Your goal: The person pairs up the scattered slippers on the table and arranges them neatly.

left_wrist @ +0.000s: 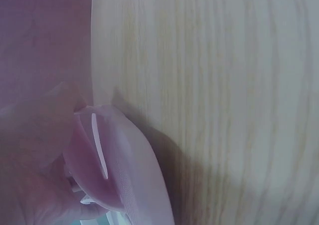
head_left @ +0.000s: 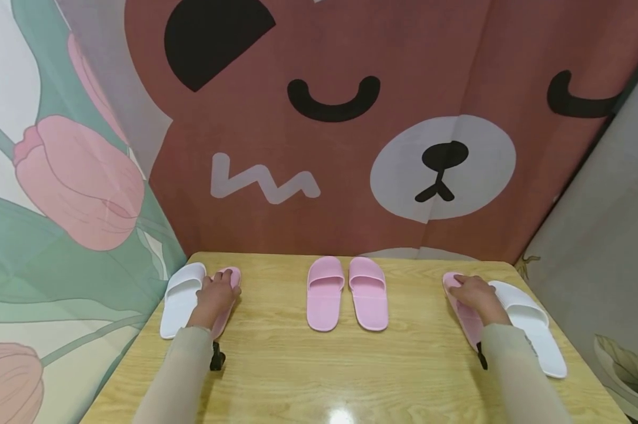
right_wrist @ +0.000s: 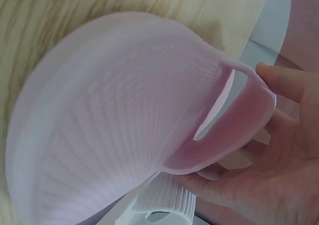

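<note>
At the table's left end my left hand [head_left: 217, 297] holds a pink slipper [head_left: 222, 325] by its strap. A white slipper [head_left: 177, 309] lies just left of it. In the left wrist view that pink slipper [left_wrist: 142, 165] looks tilted, with the fingers partly hidden behind the strap. My right hand [head_left: 477, 295] grips another pink slipper [head_left: 468, 321] at the right end, beside a white slipper [head_left: 533, 333]. The right wrist view shows thumb and fingers around the strap of this pink slipper [right_wrist: 114, 115]. Between the hands, two pink slippers [head_left: 324, 306] [head_left: 371, 307] lie side by side.
The wooden table [head_left: 319, 371] ends at the back against a brown bear-print curtain [head_left: 345, 224]. Flower-print fabric [head_left: 80, 182] closes off the left side, and pale fabric [head_left: 610, 235] hangs at the right.
</note>
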`<state>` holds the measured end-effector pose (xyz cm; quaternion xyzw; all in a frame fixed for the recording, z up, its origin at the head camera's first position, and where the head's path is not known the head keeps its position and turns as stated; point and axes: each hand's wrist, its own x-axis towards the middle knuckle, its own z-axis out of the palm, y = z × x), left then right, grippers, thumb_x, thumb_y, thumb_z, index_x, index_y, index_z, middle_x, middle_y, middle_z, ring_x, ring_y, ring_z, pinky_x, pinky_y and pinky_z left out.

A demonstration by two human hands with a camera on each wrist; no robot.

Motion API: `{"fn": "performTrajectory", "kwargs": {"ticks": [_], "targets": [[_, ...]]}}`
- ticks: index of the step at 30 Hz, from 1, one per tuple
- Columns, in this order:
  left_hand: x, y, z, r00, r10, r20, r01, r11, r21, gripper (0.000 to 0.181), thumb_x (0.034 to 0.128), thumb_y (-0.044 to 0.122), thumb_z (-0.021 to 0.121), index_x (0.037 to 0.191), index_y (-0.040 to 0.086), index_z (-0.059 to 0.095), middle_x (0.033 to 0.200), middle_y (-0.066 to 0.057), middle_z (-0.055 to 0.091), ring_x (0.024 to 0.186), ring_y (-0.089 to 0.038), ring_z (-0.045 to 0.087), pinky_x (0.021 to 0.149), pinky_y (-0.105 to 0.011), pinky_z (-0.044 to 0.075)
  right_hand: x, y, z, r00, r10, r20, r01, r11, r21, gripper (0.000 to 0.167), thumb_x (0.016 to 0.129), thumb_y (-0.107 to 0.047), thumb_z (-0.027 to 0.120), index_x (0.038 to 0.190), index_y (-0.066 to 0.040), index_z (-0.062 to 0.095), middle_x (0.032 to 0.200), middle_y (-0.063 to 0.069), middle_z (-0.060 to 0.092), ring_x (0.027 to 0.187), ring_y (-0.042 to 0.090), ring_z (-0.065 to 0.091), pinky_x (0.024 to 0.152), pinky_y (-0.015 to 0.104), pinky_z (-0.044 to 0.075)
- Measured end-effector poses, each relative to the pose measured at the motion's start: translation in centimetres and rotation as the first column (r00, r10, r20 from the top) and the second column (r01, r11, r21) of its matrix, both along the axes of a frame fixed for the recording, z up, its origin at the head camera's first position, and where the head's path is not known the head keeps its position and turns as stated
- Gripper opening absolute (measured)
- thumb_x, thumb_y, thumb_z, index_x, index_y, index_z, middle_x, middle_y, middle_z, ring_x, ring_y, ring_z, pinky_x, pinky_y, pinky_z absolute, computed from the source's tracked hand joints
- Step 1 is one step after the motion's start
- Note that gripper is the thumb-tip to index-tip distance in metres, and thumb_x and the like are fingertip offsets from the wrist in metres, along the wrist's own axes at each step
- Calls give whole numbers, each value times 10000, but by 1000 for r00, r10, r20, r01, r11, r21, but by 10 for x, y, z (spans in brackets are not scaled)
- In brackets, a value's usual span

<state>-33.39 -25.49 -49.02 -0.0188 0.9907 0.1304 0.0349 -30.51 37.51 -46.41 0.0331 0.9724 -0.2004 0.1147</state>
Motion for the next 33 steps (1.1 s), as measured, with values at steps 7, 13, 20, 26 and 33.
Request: {"fn": "performTrajectory", "kwargs": {"ticks": [7,13,20,26,33], "targets": [[-1,0,2,1000,-4,6,4,1000,4,639,1014,310,480,1521,-37,306,1511,-311,345,1369,-582,243,978,-804,317,-1,1,-1,1000,4,2,-4,1000,-4,676,1020,-376,460,1520,65,342,1461,486,261,1354,651,234,1053,777,158],[-1,1,-1,1000,9,6,-9,1000,5,644,1003,307,490,1521,-31,314,1509,-301,354,1376,-579,245,983,-798,317,1,0,1,1000,5,17,-5,1000,-2,678,1017,-377,462,1523,58,342,1466,465,290,1351,655,248,1059,788,139],[-2,2,0,1000,14,13,-14,1000,8,651,1014,311,498,1531,-26,295,1524,-302,331,1381,-579,230,993,-807,293,-1,1,1,1000,-3,9,3,1000,2,677,1020,-379,449,1525,57,336,1472,452,295,1353,653,253,1066,794,118],[-2,4,0,1000,6,1,-6,1000,-2,659,1013,328,501,1529,-26,297,1513,-298,345,1377,-574,243,985,-807,300,0,2,-1,1000,-10,10,10,1000,-7,682,1023,-386,448,1527,58,331,1479,448,285,1361,648,242,1072,794,99],[2,3,4,1000,22,19,-22,1000,8,677,1000,316,502,1534,-38,283,1522,-301,330,1379,-564,241,980,-820,292,2,0,-1,1000,-2,7,2,1000,-11,689,1032,-381,435,1526,82,306,1465,485,245,1372,647,201,1081,787,86]]}}
